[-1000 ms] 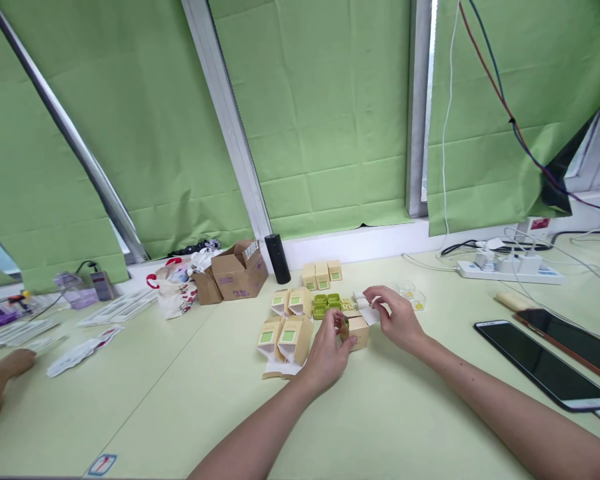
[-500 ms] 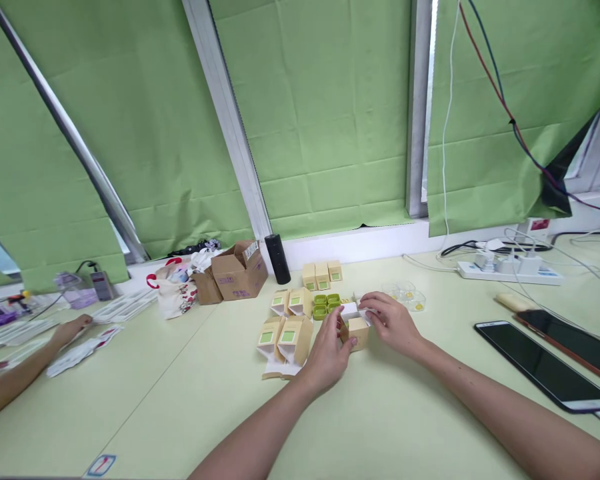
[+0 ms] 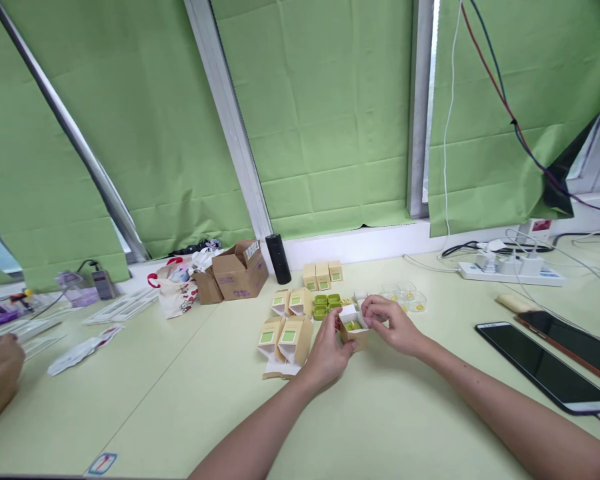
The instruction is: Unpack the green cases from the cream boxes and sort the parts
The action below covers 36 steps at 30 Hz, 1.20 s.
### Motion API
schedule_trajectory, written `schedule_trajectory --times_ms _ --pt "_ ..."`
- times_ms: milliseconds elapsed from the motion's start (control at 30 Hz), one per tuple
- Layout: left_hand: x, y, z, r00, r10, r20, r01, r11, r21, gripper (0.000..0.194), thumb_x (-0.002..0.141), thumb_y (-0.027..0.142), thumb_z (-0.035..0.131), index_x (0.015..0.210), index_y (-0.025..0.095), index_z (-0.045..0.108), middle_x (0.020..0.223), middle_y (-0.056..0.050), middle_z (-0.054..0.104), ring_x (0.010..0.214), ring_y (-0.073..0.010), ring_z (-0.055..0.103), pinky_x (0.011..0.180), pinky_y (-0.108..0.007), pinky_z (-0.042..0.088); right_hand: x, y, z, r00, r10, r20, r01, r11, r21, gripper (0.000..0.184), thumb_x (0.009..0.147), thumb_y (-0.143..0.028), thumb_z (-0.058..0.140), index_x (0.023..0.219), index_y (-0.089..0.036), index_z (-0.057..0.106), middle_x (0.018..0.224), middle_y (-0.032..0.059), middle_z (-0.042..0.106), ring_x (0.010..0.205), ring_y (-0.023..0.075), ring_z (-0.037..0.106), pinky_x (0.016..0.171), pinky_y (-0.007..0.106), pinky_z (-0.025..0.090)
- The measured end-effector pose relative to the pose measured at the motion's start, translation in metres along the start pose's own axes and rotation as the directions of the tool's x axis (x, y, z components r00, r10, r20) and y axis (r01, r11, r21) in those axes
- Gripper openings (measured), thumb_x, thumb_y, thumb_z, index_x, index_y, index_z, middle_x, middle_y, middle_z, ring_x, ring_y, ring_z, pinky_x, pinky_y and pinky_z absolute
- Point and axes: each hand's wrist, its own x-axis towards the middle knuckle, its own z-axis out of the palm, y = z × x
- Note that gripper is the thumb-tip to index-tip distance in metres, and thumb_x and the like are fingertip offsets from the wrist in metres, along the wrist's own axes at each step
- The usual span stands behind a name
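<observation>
**Open carton [image 3: 355, 340] in work**

L: tan boxes [image 3: 301, 335] on counter [image 3: 180, 400]. L hand [image 3: 327, 350] grips the carton, betw. both hands, green item [image 3: 353, 326] inside. R hand [image 3: 393, 323], fingers bent, at its R rim; can't tell if pinching. Step looks like seating contents; next prob. needs L steady, R fingers clear of rim.

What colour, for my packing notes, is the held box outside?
The held box is tan outside; head view.

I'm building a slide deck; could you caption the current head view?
The left hand holds a small open carton with something green inside, the right hand at its rim.
</observation>
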Motion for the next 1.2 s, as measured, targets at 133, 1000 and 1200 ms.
schedule_trajectory --times_ms 133,1000,1200 --pt "0.000 0.001 0.001 1.000 -0.009 -0.007 0.009 1.000 -0.024 0.071 0.081 0.020 0.075 0.145 0.023 0.045 0.128 -0.012 0.061 0.119 -0.0272 0.058 0.102 -0.041 0.044 -0.002 -0.006 -0.004 0.995 -0.046 0.092 0.058 0.990 -0.129 0.013 0.082 -0.012 0.063 0.078 -0.022 0.058 0.096 0.0054 0.063 0.092 0.0234 0.060 0.078 0.036 0.050" --pt "-0.008 0.015 -0.005 0.971 0.237 -0.034 -0.225 0.952 0.209 0.067 0.086 0.012 0.063 0.149 0.024 0.045 0.137 -0.014 0.057 0.134 -0.0340 0.049 0.114 -0.056 0.041 -0.001 -0.008 0.015 0.997 0.041 -0.059 -0.050 0.987 -0.155 0.010 0.089 -0.017 0.060 0.081 -0.021 0.066 0.097 0.0067 0.063 0.069 0.0166 0.058 0.063 0.033 0.051" --pt "-0.008 0.018 -0.004 0.967 0.254 0.003 -0.240 0.909 0.340 0.068 0.087 0.011 0.061 0.150 0.025 0.042 0.136 -0.014 0.056 0.132 -0.0346 0.050 0.105 -0.056 0.050 -0.007 -0.002 0.035 0.983 0.131 -0.125 -0.151 0.974 -0.169 0.012 0.088 -0.021 0.060 0.077 -0.021 0.062 0.096 0.0071 0.058 0.075 0.0194 0.060 0.065 0.035 0.052"
